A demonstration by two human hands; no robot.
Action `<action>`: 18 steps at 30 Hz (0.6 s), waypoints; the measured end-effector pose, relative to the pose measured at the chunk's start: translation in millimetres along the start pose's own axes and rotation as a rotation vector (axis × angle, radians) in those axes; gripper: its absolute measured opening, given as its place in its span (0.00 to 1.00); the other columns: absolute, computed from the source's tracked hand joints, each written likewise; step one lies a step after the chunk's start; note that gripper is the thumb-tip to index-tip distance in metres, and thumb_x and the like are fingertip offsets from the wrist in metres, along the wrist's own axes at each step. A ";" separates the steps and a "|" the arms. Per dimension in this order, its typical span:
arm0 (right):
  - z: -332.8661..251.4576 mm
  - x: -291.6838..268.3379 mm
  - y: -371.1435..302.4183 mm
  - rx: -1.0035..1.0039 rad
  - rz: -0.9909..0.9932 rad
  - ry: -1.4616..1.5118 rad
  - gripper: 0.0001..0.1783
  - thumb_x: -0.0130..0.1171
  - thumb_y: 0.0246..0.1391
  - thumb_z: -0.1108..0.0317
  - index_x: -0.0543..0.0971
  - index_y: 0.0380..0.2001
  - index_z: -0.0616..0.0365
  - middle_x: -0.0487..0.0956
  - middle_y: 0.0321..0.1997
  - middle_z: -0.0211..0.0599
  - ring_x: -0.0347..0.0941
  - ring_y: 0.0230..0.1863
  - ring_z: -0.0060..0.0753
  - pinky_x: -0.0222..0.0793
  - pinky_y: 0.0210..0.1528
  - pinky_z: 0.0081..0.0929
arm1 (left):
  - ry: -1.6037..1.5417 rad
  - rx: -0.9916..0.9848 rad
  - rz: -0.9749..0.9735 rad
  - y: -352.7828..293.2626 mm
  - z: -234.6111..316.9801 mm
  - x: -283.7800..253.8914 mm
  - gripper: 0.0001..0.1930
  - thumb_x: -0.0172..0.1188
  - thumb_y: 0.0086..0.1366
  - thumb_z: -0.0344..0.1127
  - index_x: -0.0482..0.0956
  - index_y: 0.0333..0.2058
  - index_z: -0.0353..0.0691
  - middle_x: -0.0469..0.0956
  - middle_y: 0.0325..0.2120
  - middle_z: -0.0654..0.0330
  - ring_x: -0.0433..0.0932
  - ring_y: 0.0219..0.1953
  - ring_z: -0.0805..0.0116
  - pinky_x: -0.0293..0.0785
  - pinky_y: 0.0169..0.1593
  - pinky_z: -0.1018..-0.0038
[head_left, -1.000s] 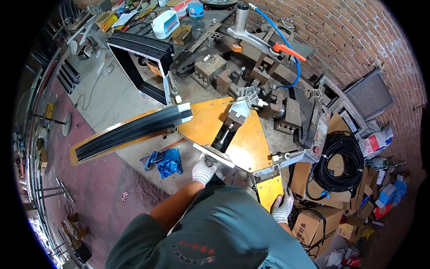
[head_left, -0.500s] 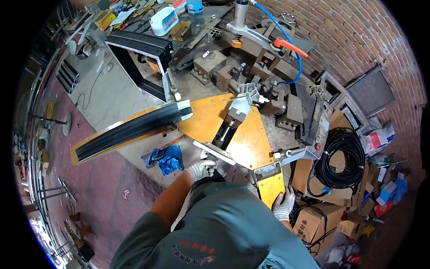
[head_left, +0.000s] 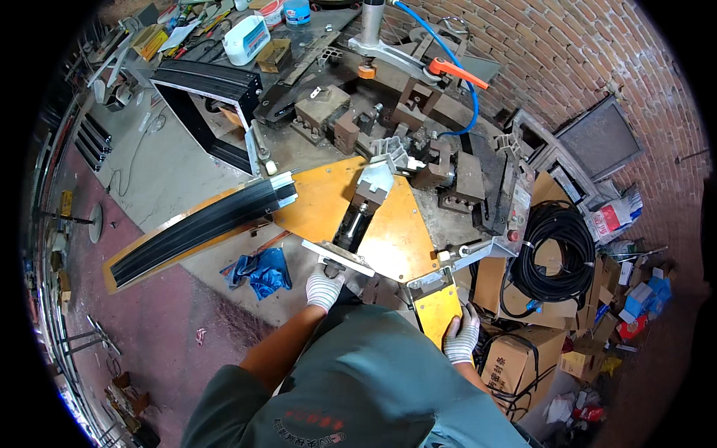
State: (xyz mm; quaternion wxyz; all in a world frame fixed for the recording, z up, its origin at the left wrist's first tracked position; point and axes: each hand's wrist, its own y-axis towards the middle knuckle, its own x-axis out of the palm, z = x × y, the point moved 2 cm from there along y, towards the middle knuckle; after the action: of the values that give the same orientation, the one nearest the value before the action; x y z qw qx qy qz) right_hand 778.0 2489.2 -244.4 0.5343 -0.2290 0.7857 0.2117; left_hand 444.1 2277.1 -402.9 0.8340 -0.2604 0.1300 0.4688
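My left hand [head_left: 326, 289], in a white striped glove, is at the narrow pale plate [head_left: 351, 261] on the near side of the machine. Its fingers curl at a dark part under the plate's edge, and what they hold is hidden. Gloved likewise, my right hand [head_left: 461, 336] rests along the right edge of a yellow board [head_left: 438, 310], fingers stretched out and thumb near its surface. Beyond is a wider orange-yellow table [head_left: 403, 239] with a shiny cylinder [head_left: 355, 224] in its central gap. A curved black profile [head_left: 202, 228] lies on the strip reaching left.
Steel blocks [head_left: 321, 108] and an orange lever [head_left: 457, 72] stand behind the table. A black rectangular frame [head_left: 205, 112] is at back left. Blue plastic [head_left: 258, 272] lies left of my hand. Coiled black hose [head_left: 554, 254] and cartons [head_left: 523, 366] crowd the right.
The whole view has shifted, so the scene sits farther left. My left hand has moved slightly right along the plate, its fingers now at its underside. My right hand stays by the yellow board.
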 end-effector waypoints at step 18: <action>5.1 3.5 -1.1 0.024 -0.046 0.010 0.22 0.51 0.63 0.67 0.72 0.57 0.67 0.70 0.64 0.60 0.66 0.61 0.65 0.62 0.65 0.53 | -0.648 -0.504 -0.506 3.3 3.9 -13.1 0.18 0.66 0.62 0.43 0.78 0.44 0.35 0.82 0.29 0.58 0.79 0.28 0.64 0.77 0.37 0.64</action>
State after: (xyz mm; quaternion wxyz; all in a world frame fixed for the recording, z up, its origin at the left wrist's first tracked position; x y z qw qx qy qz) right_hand 781.3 2490.8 -249.5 0.5378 -0.2416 0.7853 0.1889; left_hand 434.3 2271.4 -394.7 0.8304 -0.3184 -0.3217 0.3250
